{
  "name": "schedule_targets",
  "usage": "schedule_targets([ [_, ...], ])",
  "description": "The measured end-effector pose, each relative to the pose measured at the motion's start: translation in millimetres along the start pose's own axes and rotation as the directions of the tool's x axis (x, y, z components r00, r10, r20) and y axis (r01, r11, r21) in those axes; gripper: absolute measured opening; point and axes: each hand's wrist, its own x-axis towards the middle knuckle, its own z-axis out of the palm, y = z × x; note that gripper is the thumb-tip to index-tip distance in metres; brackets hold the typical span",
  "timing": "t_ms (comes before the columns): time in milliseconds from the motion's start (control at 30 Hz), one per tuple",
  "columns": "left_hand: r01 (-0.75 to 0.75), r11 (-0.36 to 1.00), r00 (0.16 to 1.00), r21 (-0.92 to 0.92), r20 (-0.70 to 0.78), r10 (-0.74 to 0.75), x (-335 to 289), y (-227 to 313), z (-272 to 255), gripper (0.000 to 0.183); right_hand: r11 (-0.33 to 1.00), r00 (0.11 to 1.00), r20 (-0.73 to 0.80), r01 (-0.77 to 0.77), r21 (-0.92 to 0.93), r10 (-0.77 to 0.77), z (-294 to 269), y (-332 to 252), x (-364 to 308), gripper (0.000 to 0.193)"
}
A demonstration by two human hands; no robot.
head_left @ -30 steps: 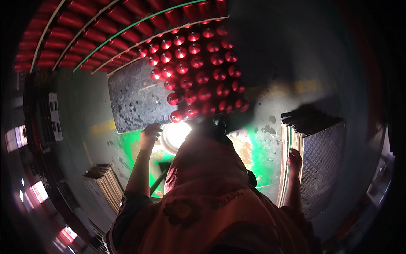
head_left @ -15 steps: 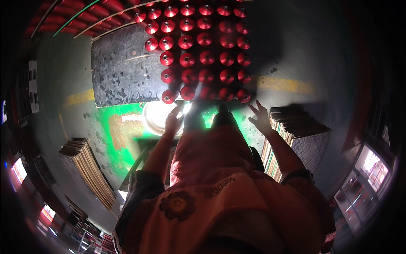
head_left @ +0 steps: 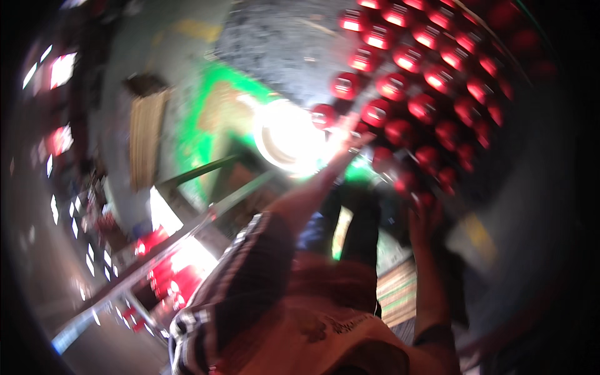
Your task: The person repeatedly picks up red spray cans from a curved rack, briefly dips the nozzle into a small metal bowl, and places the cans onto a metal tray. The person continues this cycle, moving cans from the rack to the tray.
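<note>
Rows of red cylinders (head_left: 423, 107) with rounded tops, like fire extinguisher bodies, stand close together ahead of me and to the right. My left hand (head_left: 351, 134) reaches to the near left side of the group, fingers apart, close to a red cylinder (head_left: 323, 116); glare and blur hide whether it touches one. At the nearest corner my right hand (head_left: 425, 220) is up against a red cylinder (head_left: 423, 199). Its fingers are smeared by motion, so their grip does not show.
A brightly lit round pan-like thing (head_left: 284, 140) lies left of my left hand. Behind it is a dark sheet (head_left: 269, 50) on the floor. Flat stacked boards (head_left: 149, 134) stand far left, another board stack (head_left: 399, 290) by my right forearm. A metal rail (head_left: 187, 231) runs at lower left.
My view has swung left and blurred, so the cylinders now appear farther right and tilted. Both hands, earlier held apart in front of the rows, have moved forward to the nearest cylinders.
</note>
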Motion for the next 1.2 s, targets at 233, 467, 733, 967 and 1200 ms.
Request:
schedule_targets([
  [233,-0.201,0.975,0.98,0.097,0.03,0.199,4,-28,13,0.045,0.984,0.98,-0.089,-0.173,0.046,0.176,32,11,-12,0.041],
  [467,-0.156,0.985,0.979,0.066,-0.124,0.164,-16,-23,-11,0.048,0.998,0.999,0.007,-0.031,-0.046,0.032,-1,52,-11,0.041],
  [733,0.246,0.87,0.931,-0.427,-0.147,-0.335,-138,85,-220,0.042,0.931,0.958,0.286,-0.124,0.343,0.022,-141,-69,6,0.05],
  [967,0.084,0.561,0.757,-0.824,-0.313,-0.573,-209,130,-340,0.048,0.38,0.868,0.47,-0.386,0.84,-0.157,-182,-222,92,0.061],
  [1200,-0.19,-0.069,0.688,-0.979,-0.082,-0.721,-187,67,-342,0.058,-0.213,0.691,0.628,-0.715,0.666,-0.357,-118,-361,152,0.057],
])
